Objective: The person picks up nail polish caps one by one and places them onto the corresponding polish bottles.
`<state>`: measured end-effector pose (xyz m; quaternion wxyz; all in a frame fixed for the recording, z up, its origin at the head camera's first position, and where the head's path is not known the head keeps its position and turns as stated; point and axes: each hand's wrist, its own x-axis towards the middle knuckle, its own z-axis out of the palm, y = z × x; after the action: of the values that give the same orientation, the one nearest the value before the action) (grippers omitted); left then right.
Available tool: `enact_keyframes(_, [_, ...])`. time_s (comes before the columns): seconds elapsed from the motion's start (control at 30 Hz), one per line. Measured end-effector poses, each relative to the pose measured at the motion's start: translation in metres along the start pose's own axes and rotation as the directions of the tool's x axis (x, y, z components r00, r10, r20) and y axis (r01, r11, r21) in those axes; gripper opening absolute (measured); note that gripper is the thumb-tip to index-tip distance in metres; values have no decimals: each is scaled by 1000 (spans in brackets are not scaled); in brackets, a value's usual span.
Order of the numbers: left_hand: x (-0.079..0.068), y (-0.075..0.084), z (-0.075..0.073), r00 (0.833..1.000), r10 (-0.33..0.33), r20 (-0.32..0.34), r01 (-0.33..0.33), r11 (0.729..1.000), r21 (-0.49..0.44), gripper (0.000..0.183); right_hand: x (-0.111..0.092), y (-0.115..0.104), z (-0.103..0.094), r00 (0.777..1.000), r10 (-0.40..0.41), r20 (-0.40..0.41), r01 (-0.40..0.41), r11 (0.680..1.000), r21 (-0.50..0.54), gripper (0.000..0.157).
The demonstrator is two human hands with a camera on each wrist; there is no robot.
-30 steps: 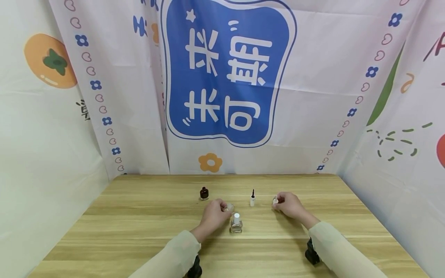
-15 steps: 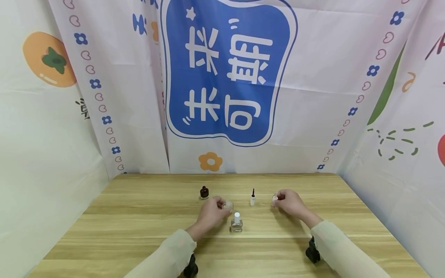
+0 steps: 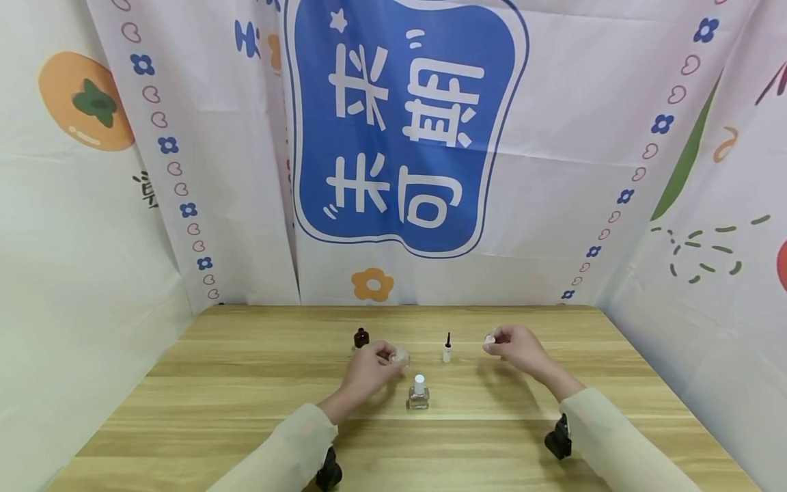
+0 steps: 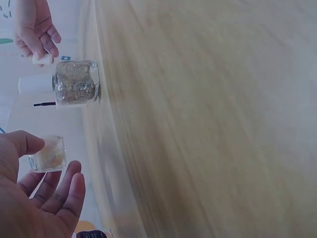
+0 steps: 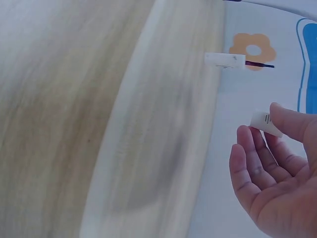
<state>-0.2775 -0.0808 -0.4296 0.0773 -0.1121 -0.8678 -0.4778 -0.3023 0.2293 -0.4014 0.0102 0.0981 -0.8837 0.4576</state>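
On my feed I see the left hand (image 3: 366, 370), thumb to fingers, pinching a small square clear-glass bottle (image 3: 400, 358) over the light wood-grain table (image 3: 264, 376), towards its far edge's middle. Right hand (image 3: 522, 351) pinches a small white cylinder (image 5: 263, 122), towards the far right corner. White cap with dark brush (image 3: 447, 353) stands between.

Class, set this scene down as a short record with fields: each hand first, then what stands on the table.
Left hand: pinches a small clear square glass bottle, pale inside
Right hand: pinches a small white printed cylinder
Standing, front: white-capped clear glass bottle
Standing, further back: white cylindrical cap, thin dark brush pointing up
Standing, back left: small dark brown glass bottle, partly behind the left hand
Surface: light wood-grain table
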Motion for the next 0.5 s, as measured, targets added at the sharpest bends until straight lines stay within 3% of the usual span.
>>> enact_keyframes(0.5, [-1,1,-15,1000,-2,-14,1,996,-90,21,-7,-14,-4,999,-9,54,3,994,107,18])
